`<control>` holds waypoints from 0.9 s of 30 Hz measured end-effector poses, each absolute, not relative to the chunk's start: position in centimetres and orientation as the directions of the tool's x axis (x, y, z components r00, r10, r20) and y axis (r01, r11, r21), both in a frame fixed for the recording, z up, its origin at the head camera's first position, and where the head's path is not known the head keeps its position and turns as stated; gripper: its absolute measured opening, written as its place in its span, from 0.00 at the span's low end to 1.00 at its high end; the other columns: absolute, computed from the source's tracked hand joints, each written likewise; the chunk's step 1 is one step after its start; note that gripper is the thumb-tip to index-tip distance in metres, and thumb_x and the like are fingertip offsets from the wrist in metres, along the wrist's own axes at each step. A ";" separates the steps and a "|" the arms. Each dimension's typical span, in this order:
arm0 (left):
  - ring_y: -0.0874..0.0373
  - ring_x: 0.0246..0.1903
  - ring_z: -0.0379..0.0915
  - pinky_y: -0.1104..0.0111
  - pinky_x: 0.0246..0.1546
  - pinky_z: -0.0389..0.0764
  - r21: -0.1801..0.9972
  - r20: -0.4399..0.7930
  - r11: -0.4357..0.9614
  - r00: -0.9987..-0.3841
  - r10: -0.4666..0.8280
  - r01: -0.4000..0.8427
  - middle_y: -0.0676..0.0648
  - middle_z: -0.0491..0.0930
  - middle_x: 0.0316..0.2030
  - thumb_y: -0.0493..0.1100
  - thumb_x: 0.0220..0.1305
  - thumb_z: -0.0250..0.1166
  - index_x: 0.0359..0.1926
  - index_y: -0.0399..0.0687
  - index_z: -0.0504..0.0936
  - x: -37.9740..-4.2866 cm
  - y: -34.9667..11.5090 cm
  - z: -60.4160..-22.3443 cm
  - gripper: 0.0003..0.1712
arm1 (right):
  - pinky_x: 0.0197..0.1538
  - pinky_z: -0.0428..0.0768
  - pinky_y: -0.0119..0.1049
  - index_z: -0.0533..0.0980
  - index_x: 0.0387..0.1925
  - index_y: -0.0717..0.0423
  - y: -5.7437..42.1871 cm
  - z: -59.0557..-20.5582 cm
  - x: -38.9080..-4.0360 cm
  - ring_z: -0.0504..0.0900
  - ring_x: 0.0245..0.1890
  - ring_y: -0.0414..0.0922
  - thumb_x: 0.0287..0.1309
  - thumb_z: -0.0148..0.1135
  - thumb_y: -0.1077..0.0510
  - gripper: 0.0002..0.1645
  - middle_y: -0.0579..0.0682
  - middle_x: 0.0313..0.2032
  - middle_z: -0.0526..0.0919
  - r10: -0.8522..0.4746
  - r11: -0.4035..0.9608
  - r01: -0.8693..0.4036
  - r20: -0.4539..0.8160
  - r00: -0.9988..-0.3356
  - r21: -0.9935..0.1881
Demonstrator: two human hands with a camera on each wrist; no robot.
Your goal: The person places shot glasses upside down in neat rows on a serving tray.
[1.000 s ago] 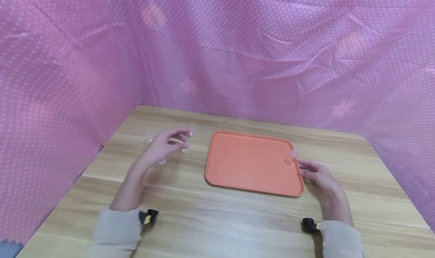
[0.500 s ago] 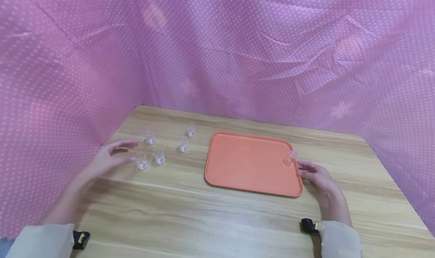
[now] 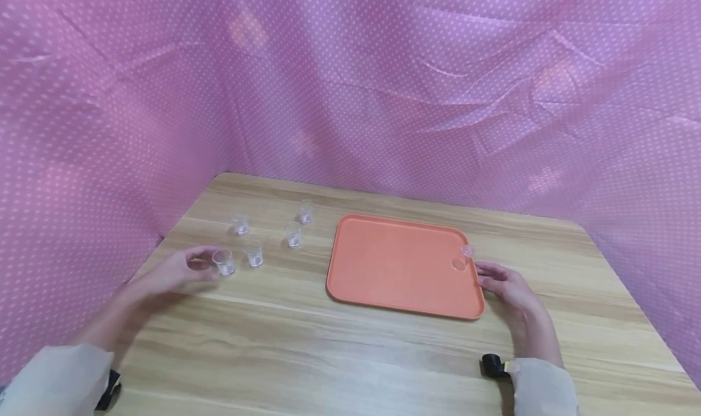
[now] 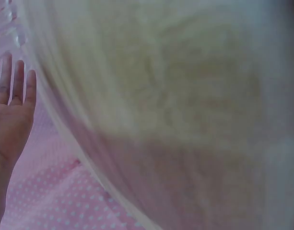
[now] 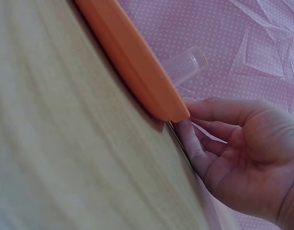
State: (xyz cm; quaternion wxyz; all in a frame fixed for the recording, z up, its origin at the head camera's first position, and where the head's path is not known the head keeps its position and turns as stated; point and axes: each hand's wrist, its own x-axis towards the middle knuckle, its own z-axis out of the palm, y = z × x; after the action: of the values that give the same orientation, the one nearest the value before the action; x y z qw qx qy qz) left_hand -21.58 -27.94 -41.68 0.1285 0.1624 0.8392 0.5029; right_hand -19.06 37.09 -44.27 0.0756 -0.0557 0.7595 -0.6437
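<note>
In the head view, my left hand [image 3: 181, 270] is at the left side of a small clear cup [image 3: 223, 263], thumb and fingers right at its wall. The left wrist view shows this hand's fingers [image 4: 18, 86] straight. My right hand [image 3: 513, 288] pinches the right edge of an orange tray [image 3: 394, 270]. In the right wrist view, thumb and fingers [image 5: 211, 110] lie at both sides of the tray's rim. One clear cup [image 5: 185, 64] stands upright on the tray near that edge.
Several more clear cups stand on the wooden table [image 3: 328, 355] left of the tray, among them a near cup [image 3: 254, 255], a middle cup [image 3: 294, 236], a back cup [image 3: 305, 211] and a left cup [image 3: 240, 224]. A pink dotted curtain [image 3: 356, 100] surrounds the table.
My left hand moved from above the cups to the left, out beside the leftmost cup, then in to its wall. The right hand stays at the tray's edge.
</note>
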 end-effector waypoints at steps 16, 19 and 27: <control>0.51 0.39 0.68 0.66 0.37 0.71 0.915 -0.052 0.395 -0.947 0.317 0.082 0.42 0.71 0.41 0.44 0.43 0.63 0.49 0.43 0.67 -22.2 -27.2 -43.8 0.29 | 0.43 0.69 0.28 0.56 0.52 0.71 37.1 -44.2 -19.1 0.71 0.42 0.40 0.49 0.53 0.62 0.30 0.61 0.46 0.68 -0.152 0.202 0.047 -0.079 -0.985 -0.978; 0.51 0.40 0.67 0.66 0.38 0.71 0.916 -0.065 0.395 -0.947 0.314 0.068 0.43 0.70 0.43 0.44 0.43 0.63 0.50 0.44 0.65 -21.9 -27.2 -43.7 0.30 | 0.43 0.69 0.27 0.57 0.52 0.71 37.1 -44.2 -19.1 0.71 0.42 0.40 0.49 0.53 0.62 0.29 0.62 0.47 0.67 -0.152 0.212 0.037 -0.071 -0.986 -0.977; 0.52 0.40 0.67 0.62 0.38 0.69 0.882 -0.051 0.459 -0.947 0.317 0.106 0.46 0.70 0.43 0.46 0.44 0.63 0.50 0.47 0.66 -21.4 -27.1 -42.9 0.29 | 0.43 0.68 0.25 0.57 0.52 0.71 37.2 -44.3 -19.2 0.70 0.43 0.39 0.49 0.53 0.63 0.28 0.59 0.46 0.69 -0.141 0.229 0.041 -0.075 -0.987 -0.973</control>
State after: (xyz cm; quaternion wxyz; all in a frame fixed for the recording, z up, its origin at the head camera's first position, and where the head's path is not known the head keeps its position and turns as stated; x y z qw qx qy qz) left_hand -21.37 -27.11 -42.94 0.1042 0.1247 0.8477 0.5049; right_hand -19.23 37.22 -44.30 0.0734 -0.0318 0.7804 -0.6202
